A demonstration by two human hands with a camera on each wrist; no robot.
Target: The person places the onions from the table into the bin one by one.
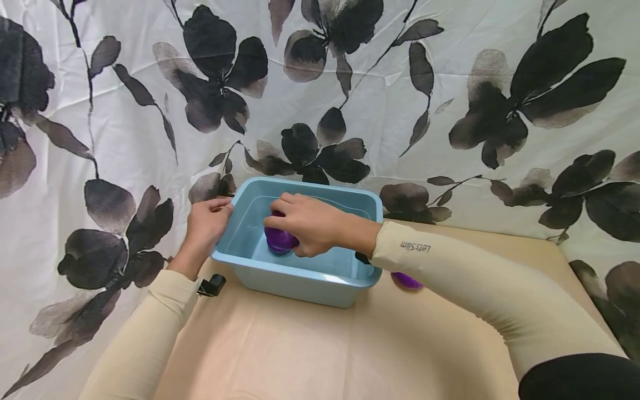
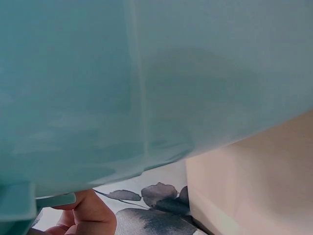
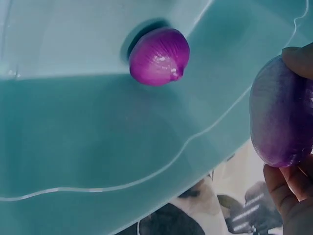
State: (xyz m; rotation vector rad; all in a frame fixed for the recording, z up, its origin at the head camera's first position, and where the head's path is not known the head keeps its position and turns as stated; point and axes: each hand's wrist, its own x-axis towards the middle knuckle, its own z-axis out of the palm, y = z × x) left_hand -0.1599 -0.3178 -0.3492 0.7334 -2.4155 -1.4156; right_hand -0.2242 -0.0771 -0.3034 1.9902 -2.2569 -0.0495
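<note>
Past the black sleeve, my right fingers clamp an onion, my left fingers the tub; likely placing, so next lower and release.

Head view looks forward-down on the tub; left wrist closely faces its wall; right wrist shares its interior, nearer.

**Screened Off by Flowers**

Looks like a makeshift work corner, draped with creased white fabric in dark floral print behind and beside a beige-covered table. Cannot be pinned down as home, studio or lab.
</note>
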